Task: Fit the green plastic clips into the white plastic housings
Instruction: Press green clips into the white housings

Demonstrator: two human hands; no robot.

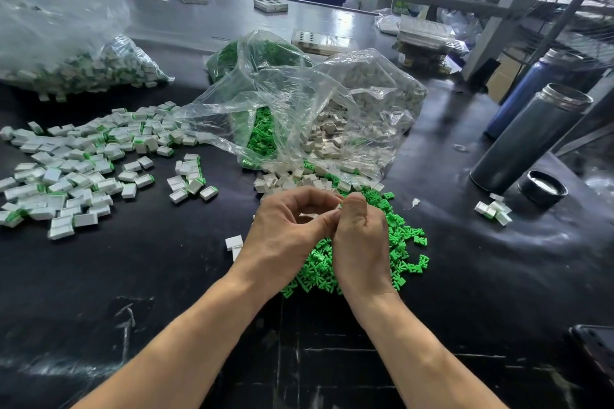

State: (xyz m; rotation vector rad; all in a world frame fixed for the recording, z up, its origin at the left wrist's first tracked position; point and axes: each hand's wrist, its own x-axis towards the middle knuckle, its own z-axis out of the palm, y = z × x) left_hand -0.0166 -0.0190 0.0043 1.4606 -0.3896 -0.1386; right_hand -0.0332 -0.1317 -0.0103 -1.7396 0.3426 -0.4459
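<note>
Both hands, left and right, pinch one white housing above countless green clips.

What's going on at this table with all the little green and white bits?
A person is assembling small parts by hand. The left hand and right hand meet over a loose pile of green clips, both pinching a small white housing between the fingertips. Whether a clip is in it cannot be seen. Finished white-and-green pieces lie spread at the left, and open plastic bags behind the hands hold more clips and housings.
</note>
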